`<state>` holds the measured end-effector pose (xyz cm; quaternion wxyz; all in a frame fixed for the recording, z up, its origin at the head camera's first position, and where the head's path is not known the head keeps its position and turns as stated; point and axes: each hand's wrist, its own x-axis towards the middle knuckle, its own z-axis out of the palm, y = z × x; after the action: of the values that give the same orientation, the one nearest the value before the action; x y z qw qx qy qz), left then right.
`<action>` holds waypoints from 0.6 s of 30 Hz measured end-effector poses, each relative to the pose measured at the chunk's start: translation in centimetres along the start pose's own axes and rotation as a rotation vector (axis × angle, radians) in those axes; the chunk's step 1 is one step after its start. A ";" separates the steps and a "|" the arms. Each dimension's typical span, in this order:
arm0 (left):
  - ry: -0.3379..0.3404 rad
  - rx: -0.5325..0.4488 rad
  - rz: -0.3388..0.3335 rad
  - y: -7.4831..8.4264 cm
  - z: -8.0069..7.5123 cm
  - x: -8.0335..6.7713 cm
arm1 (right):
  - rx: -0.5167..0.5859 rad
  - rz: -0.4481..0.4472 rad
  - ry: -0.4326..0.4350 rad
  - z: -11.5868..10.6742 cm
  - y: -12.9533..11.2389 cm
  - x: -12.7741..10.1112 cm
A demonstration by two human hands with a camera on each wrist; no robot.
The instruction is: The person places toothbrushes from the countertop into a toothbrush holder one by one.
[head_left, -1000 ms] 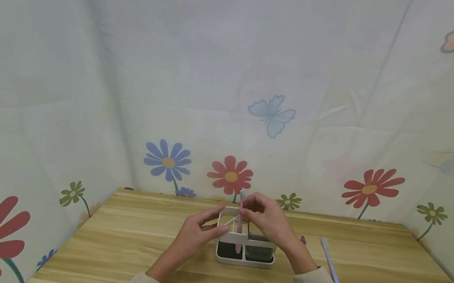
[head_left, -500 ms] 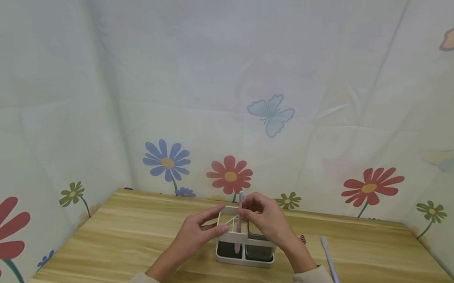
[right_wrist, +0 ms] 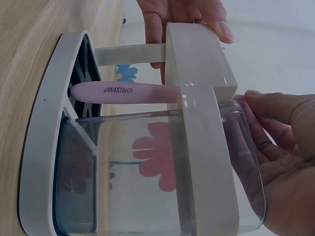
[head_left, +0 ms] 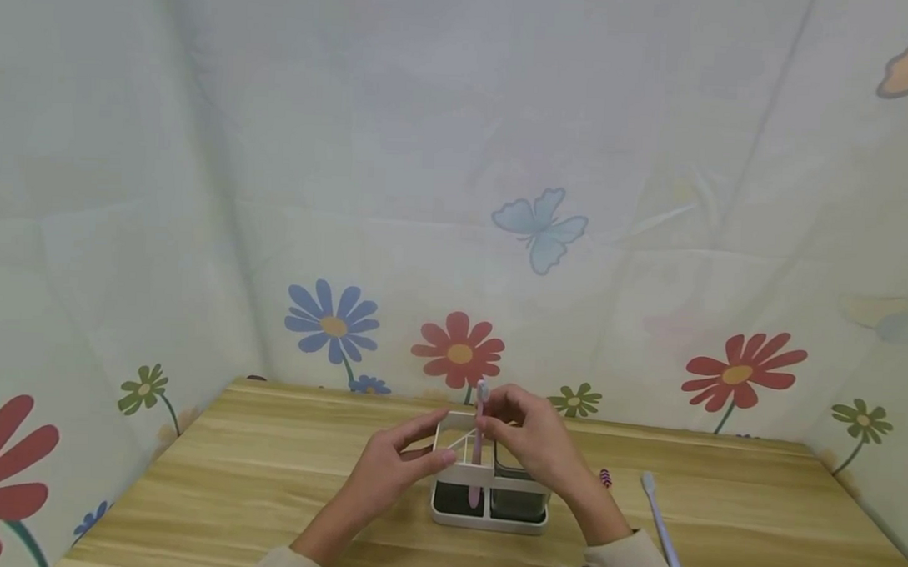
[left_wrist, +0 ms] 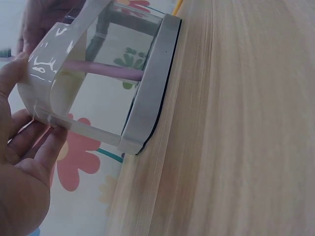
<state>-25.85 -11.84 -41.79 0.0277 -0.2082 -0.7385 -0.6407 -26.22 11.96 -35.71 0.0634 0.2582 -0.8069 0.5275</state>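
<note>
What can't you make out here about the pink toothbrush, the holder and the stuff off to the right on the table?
- Pink toothbrush: in the right wrist view the holder's top band covers its upper part; its bristle head is too small in the head view.
- Right hand: hides the clear cup in the head view.
- Lilac toothbrush: cut off by the bottom edge.
- Small striped object: too small to identify.
- Left hand: cut by the left wrist frame edge.

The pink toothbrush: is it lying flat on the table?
No, the pink toothbrush stands upright in the white holder, pinched by the right hand.
</note>
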 end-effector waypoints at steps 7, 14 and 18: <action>-0.008 -0.026 0.004 0.0 -0.1 -0.1 | 0.001 0.012 -0.012 0.1 0.1 0.1; -0.009 -0.012 0.004 0.0 -0.1 0.1 | -0.004 -0.007 -0.001 0.1 0.2 0.2; -0.006 -0.001 0.003 -0.2 -0.1 0.1 | 0.015 0.000 -0.015 0.0 0.0 0.1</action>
<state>-25.98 -11.98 -41.89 0.0266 -0.2113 -0.7378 -0.6405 -26.30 11.98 -35.70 0.0555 0.2627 -0.8032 0.5317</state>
